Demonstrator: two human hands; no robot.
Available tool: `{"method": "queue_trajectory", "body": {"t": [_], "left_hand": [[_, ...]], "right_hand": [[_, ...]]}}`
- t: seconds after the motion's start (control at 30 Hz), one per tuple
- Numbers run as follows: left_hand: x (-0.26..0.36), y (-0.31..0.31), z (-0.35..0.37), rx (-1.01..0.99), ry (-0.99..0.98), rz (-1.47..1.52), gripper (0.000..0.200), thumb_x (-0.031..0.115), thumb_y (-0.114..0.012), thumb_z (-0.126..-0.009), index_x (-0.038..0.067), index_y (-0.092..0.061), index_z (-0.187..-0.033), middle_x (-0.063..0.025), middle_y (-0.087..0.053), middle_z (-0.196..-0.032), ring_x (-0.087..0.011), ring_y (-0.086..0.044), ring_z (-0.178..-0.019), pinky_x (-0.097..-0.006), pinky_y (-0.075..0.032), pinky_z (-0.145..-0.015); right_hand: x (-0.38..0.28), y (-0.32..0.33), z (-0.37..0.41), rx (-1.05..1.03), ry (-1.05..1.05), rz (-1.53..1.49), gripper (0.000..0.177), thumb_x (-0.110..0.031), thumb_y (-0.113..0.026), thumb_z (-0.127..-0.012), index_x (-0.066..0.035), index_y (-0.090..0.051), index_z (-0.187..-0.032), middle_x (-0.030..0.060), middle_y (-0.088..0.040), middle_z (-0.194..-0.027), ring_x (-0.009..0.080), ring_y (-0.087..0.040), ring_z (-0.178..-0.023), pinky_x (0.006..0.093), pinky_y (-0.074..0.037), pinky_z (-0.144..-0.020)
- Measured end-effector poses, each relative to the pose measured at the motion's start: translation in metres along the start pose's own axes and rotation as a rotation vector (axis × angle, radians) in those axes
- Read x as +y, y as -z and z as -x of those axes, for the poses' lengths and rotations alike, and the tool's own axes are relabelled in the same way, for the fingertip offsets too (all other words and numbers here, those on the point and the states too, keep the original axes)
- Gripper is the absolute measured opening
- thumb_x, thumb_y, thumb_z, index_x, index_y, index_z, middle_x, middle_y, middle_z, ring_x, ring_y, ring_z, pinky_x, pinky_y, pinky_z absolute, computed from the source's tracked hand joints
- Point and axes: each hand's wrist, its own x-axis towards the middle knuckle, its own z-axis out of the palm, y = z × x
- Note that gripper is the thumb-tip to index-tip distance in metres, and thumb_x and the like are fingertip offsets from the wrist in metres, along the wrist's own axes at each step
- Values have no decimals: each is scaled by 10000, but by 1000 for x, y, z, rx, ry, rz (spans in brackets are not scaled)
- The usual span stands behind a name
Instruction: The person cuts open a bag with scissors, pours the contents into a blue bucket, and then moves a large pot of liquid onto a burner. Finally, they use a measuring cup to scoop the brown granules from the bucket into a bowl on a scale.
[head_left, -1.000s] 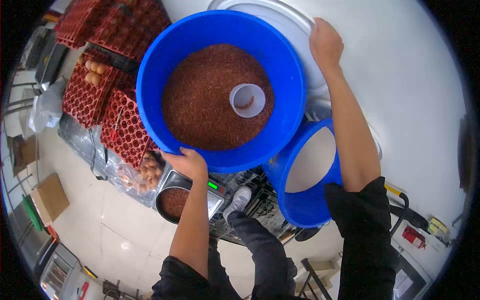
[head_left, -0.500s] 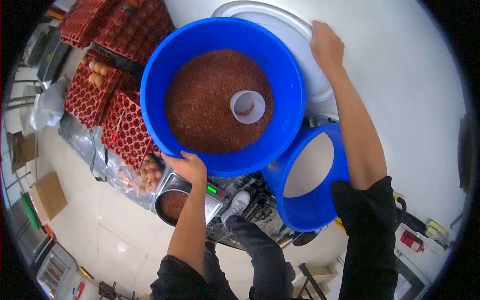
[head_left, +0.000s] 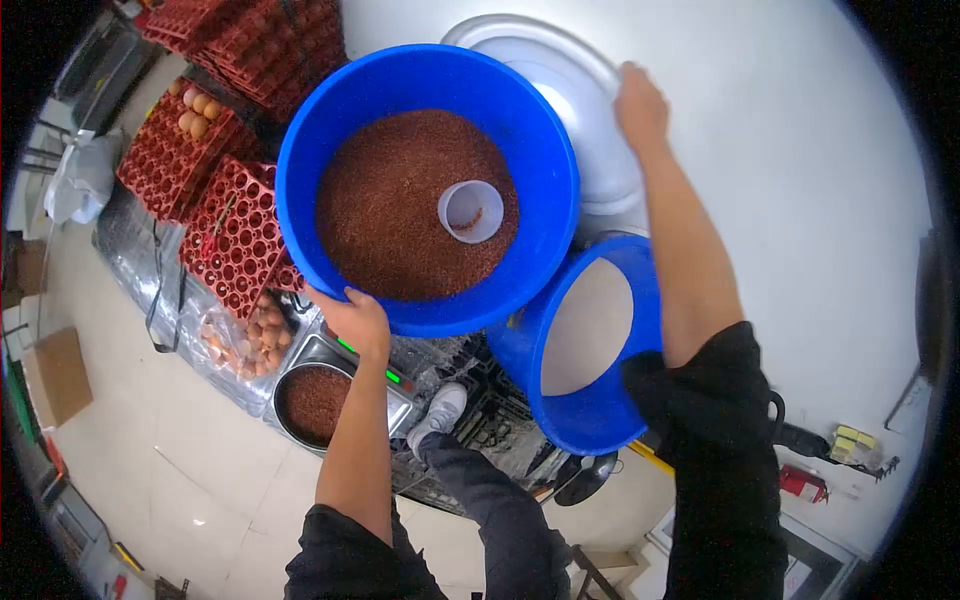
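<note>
My left hand (head_left: 355,325) is closed on the near rim of a large round blue tub (head_left: 432,318). A reddish-brown granular material (head_left: 385,215) fills the tub's bottom, and a translucent plastic cup (head_left: 470,211) rests tilted in it. Behind the tub's right side is a pale round lid (head_left: 597,150), partly hidden by the tub. My right hand (head_left: 641,105) is closed around the lid's outer edge. Below my left hand, a round pan (head_left: 312,405) of similar brown granules sits on a digital scale (head_left: 400,402) with a green display.
A second blue tub (head_left: 590,430) with a pale powdery content stands tilted at the right. Red egg trays (head_left: 240,235) are stacked at the left, some holding eggs. A bag of eggs (head_left: 250,340) lies beside the scale. A shoe (head_left: 447,405) shows on the dark base below.
The whole view has shifted slightly left. The brown-filled tub appears a little smaller, and more of the lid shows beside it. Both hands keep their holds.
</note>
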Motion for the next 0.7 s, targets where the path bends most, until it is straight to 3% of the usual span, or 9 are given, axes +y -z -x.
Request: {"method": "queue_trajectory", "body": {"t": [0.13, 0.3, 0.37, 0.4, 0.47, 0.53, 0.6, 0.63, 0.7], "left_hand": [[13, 9, 16, 14, 124, -40, 628, 1, -498, -789, -90, -234, -1351, -338, -397, -1285, -436, -437, -1169, -430, -340, -994], [12, 5, 16, 31, 75, -135, 581, -15, -477, -791, -124, -235, -1308, -361, -467, -1173, -479, -502, -1049, -489, -396, -901], [0, 0, 13, 31, 56, -154, 584, 4, -500, -808, -123, -230, -1310, -360, -462, -1179, -481, -500, -1047, -478, -396, -908], [-9, -2, 13, 28, 50, -164, 586, 14, -511, -817, -123, -227, -1311, -359, -460, -1182, -482, -500, -1045, -473, -396, -912], [-26, -4, 10, -43, 37, 34, 599, 172, -499, -880, -64, -217, -1353, -333, -399, -1267, -455, -457, -1126, -503, -375, -933], [-34, 15, 6, -201, 239, 350, 638, 367, -436, -909, 6, -212, -1385, -291, -346, -1341, -422, -403, -1199, -529, -350, -957], [-17, 63, 0, -461, 648, 776, 726, 599, -323, -904, 88, -214, -1408, -233, -299, -1403, -384, -340, -1264, -551, -319, -983], [-3, 95, -3, -616, 688, 867, 813, 739, -180, -840, 183, -201, -1432, -158, -243, -1453, -324, -226, -1337, -577, -217, -1032], [-8, 124, -17, -772, 688, 992, 803, 717, -224, -848, 158, -212, -1425, -163, -305, -1415, -331, -285, -1299, -577, -233, -1021]], "right_hand": [[1, 81, -30, 235, 148, -156, 217, -74, -459, -819, -75, -585, -996, 145, -617, -1021, 343, -604, -861, 465, -482, -708], [-36, 214, -31, 471, 259, -279, 172, -40, -467, -822, 8, -603, -915, 193, -607, -871, 369, -575, -834, 435, -467, -745], [-52, 251, -9, 530, 284, -347, 238, 63, -468, -758, 76, -594, -959, 218, -614, -975, 348, -587, -930, 398, -456, -881], [-61, 256, 23, 76, 9, -145, 240, -65, -481, -804, -81, -601, -1011, 132, -617, -951, 327, -591, -819, 417, -487, -705], [-116, 273, 85, 227, 366, -363, 344, -54, -516, -761, -115, -587, -1092, 78, -549, -839, 278, -531, -771, 352, -489, -688], [-157, 251, 149, 109, 412, -471, 281, -145, -531, -771, -87, -566, -1044, 82, -540, -852, 239, -538, -841, 317, -492, -588], [-188, 230, 205, -113, 350, -490, 387, -149, -532, -775, -136, -560, -1161, 68, -532, -911, 244, -517, -856, 317, -482, -707], [-200, 216, 230, -158, 367, -452, 387, -157, -530, -782, -143, -561, -1168, 74, -537, -922, 240, -514, -868, 314, -477, -717], [-218, 189, 275, -169, 392, -396, 379, -169, -527, -794, -155, -566, -1170, 84, -546, -946, 235, -512, -884, 319, -470, -731]]}}
